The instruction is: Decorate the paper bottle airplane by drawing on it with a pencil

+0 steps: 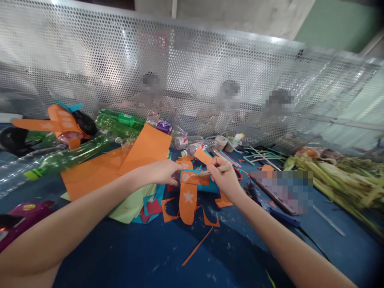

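An orange paper toy airplane (188, 208) lies in front of me, with white stars on its wing and pale rounded marks on its body. My left hand (165, 173) grips one end of the airplane, its fingers and thumb bent around the edge. My right hand (223, 176) pinches a slim, pale pen (207, 173), whose tip is at the orange strip on the airplane's body. Blue paper shows beside the body under my right hand. Orange paper offcuts (211, 220) lie around the wing.
Orange sheets (153, 148) and green paper (127, 206) are at left. Behind them lie plastic bottles (81, 156) and another orange toy airplane (61, 124). A phone (277, 192), a blue-handled corded tool (282, 218) and dry husks (336, 180) are right. A perforated metal screen (192, 68) borders the back; people are beyond.
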